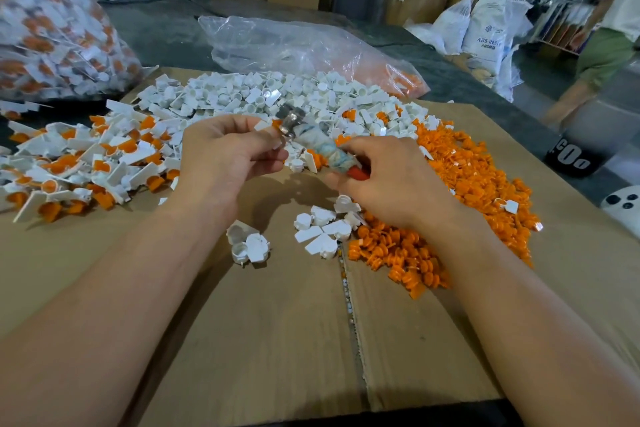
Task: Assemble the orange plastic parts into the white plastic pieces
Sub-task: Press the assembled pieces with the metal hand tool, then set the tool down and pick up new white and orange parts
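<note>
Head view. Left grip: pinching a white piece at fingertips, raised above bench. Right grip: clenched round wrapped hammer. Hammer long axis: up-left from right palm, metal head just right of the piece; touching or not, cannot tell. Orange part inside piece: too blurred to tell. Likely next: tap to seat, head square on piece. Loose orange parts: heaped beside Right grip.

Matt cardboard sheet, glossy orange plastic parts.

surface: cardboard sheet | back: white pieces | right: orange parts | left: assembled pieces
</note>
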